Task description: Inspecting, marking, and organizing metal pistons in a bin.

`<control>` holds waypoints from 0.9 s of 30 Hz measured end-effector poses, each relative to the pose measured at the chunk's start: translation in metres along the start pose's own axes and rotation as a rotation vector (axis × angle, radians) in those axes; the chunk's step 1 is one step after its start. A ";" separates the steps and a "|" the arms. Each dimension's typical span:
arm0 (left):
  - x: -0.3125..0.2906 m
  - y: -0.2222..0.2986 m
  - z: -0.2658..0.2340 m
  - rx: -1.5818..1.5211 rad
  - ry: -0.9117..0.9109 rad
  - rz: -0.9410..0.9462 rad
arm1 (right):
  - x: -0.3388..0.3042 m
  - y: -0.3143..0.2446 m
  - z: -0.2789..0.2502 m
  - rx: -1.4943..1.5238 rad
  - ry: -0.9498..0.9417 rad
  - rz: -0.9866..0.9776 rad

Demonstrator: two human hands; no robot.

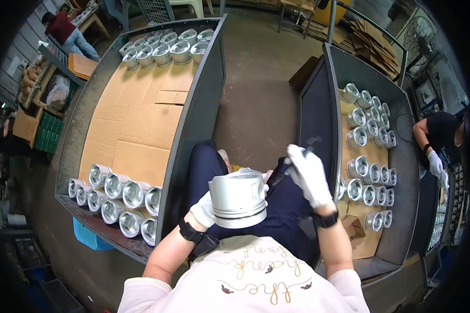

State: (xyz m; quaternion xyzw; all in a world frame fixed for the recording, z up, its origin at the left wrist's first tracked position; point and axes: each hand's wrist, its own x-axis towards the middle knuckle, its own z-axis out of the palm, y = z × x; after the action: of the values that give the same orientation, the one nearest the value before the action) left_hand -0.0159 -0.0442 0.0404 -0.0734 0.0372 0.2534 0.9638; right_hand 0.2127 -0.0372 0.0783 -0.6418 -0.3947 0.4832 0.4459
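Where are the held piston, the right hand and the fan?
Held piston (238, 197): head view, middle of its side wall.
Right hand (309, 176): head view, back of the white glove.
Fan (420, 35): head view, upper right, on its round cage.

From the piston (240, 195) in the left hand (203, 209), over the lap, the right hand (309, 176) is at 2 o'clock. The left cart (199, 86) stretches from 8 to nearly 12 — cardboard lining (130, 125) in its bed, far pistons (162, 54) at 11, near pistons (113, 211) at 9. The right cart (317, 96) spans 1 to 4, rowed pistons (374, 173) inside. Floor (257, 99) separates the carts at 12 — a chair (296, 7) beyond. Flattened cardboard (373, 47) lies behind the right cart, past 1; a co-worker (446, 141) is outside it, between 2 and 3.
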 end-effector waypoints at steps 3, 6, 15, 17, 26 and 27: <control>-0.003 -0.001 -0.027 0.029 -0.055 -0.026 | 0.023 0.012 0.022 0.013 -0.228 0.176; -0.005 -0.010 -0.020 0.389 0.082 -0.007 | 0.029 0.034 0.039 -0.214 -0.459 0.303; -0.005 -0.024 -0.048 0.216 0.089 0.038 | 0.038 0.130 0.047 0.460 -0.398 0.641; -0.007 -0.032 -0.014 0.404 0.098 0.089 | 0.047 0.135 0.037 0.619 -0.240 0.568; -0.009 -0.008 -0.028 0.254 0.165 0.204 | -0.001 0.028 -0.002 0.418 -0.112 -0.123; -0.014 -0.004 -0.041 0.225 0.172 0.230 | -0.014 0.021 -0.001 0.376 -0.125 -0.122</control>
State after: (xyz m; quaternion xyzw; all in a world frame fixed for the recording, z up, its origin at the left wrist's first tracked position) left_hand -0.0272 -0.0606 0.0017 0.0182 0.1560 0.3489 0.9239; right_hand 0.2126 -0.0562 0.0626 -0.4909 -0.3629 0.5593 0.5608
